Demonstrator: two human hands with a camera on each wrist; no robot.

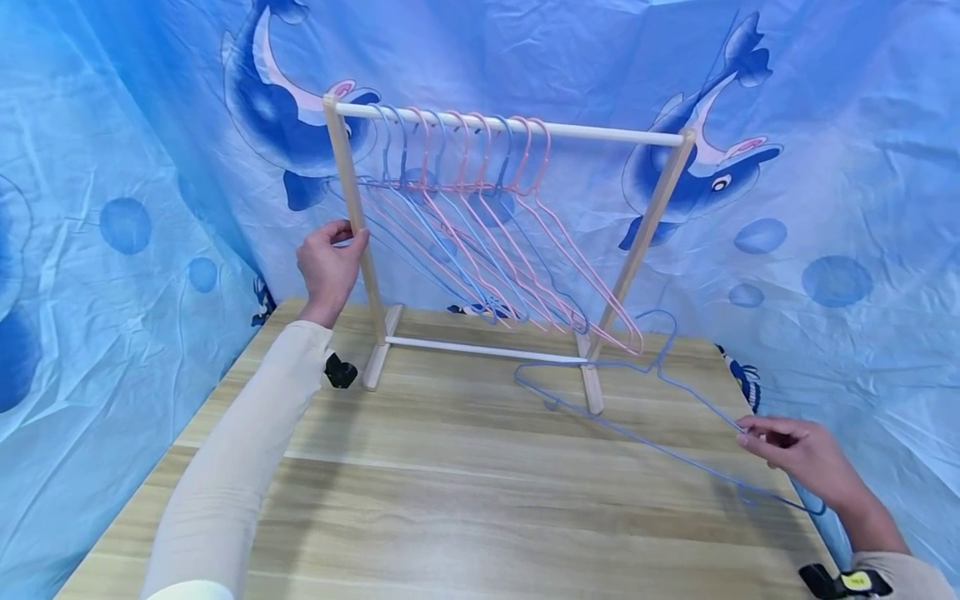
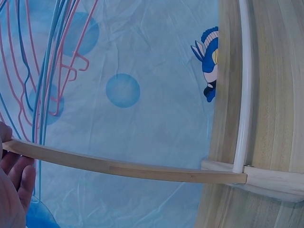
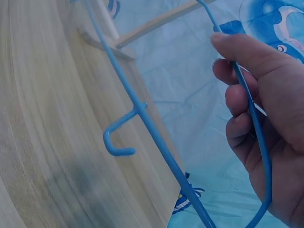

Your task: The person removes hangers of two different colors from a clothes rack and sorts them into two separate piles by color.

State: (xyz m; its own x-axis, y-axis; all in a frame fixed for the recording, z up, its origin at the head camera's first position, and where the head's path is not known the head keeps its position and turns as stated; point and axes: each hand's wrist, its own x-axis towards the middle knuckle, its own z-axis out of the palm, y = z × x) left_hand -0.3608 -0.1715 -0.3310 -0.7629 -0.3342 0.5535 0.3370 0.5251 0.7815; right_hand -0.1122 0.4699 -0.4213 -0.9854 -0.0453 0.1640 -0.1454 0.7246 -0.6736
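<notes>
1. Up ahead, the left hand (image 1: 327,265) was curled round the left post (image 1: 352,221) of a small wooden rack (image 1: 660,208). Its fingers (image 2: 16,173) lay against the wood, as the left wrist view showed.
2. Just past that hand, a row of pink and blue wire hangers (image 1: 480,225) hung from the rack's white top bar (image 1: 600,131). They all leaned the same way, toward the right hand's side.
3. Down low, the right hand (image 1: 802,454) pinched one blue hanger (image 1: 637,417) by its thin wire. Its thumb lay on top and its fingers (image 3: 240,97) were bent round the wire.
4. That blue hanger reached from the right hand out toward the rack's right foot (image 1: 592,392). Its hook was near that foot, just above the worktop (image 1: 450,500).
5. A little side hook (image 3: 118,137) stuck out from the blue wire, near the right hand.
6. Both hands were well apart, one on each side of the rack.
7. Behind the rack hung a blue cloth (image 1: 825,167) with dolphins on it.
</notes>
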